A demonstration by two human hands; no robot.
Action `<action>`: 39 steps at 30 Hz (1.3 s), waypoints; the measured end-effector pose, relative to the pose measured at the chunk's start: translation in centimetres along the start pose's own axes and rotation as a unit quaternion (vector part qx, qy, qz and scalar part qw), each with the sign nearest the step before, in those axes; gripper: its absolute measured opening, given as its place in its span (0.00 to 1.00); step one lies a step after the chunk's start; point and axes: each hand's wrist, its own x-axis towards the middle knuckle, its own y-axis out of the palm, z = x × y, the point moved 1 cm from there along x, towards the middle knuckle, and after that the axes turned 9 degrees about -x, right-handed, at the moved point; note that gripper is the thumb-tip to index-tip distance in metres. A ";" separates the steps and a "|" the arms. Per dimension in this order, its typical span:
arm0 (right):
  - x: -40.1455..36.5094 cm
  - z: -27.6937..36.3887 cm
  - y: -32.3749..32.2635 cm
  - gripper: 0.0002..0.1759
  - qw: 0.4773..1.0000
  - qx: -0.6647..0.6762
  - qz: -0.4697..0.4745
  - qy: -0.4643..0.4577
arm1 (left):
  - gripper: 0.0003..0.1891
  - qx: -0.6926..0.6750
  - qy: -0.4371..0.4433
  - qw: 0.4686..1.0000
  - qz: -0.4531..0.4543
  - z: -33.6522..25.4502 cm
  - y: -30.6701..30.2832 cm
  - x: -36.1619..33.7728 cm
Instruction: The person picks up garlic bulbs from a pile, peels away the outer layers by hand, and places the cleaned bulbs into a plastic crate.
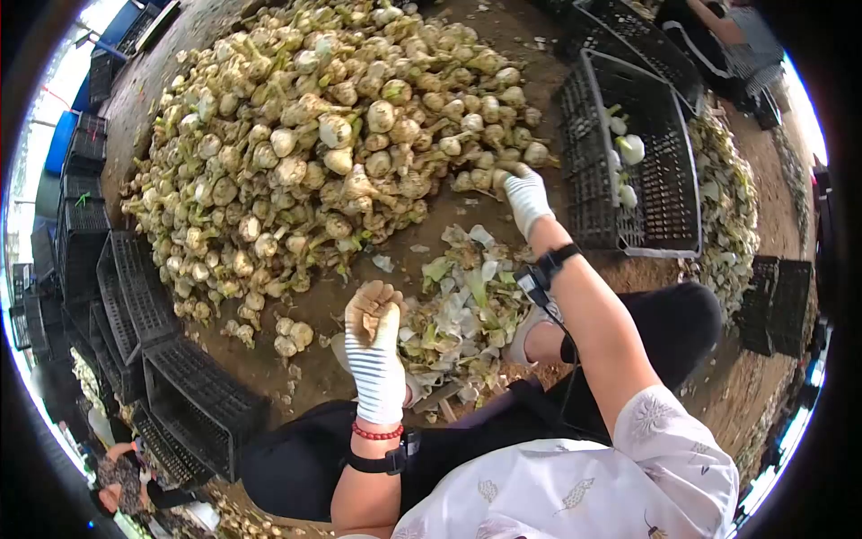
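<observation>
A large heap of pale, soil-stained garlic bulbs [337, 130] with short cut stems covers the ground ahead. At its right edge my right hand [524, 193], in a striped work glove with tan fingers, has its fingers bent round a garlic bulb, which they largely cover. Nearer my body, my left hand [373, 328] is raised, palm side up, in a matching dirt-browned glove. Its fingers are curled in; whatever they may hold is hidden. Between my legs lies a mound of stripped skins and leaves [467, 305].
A black plastic crate [588, 198] holding several white peeled bulbs stands on the right, beside more piled skins [725, 207]. Empty-looking black crates [202, 395] line the left. Other people [126, 476] sit at lower left and upper right [750, 40].
</observation>
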 end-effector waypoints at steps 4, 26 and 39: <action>1.9 0.7 5.0 0.34 0.832 -0.552 -0.011 0.044 | 0.16 0.016 -0.023 0.999 -0.014 0.4 -0.5 0.3; -25.4 12.5 10.5 0.26 0.881 -0.060 0.437 -0.169 | 0.26 0.011 0.134 0.991 0.003 -4.3 -5.3 -2.5; -29.2 12.4 13.1 0.18 0.912 -0.127 0.326 -0.213 | 0.34 0.332 0.412 0.848 -0.035 -6.2 -5.9 -4.8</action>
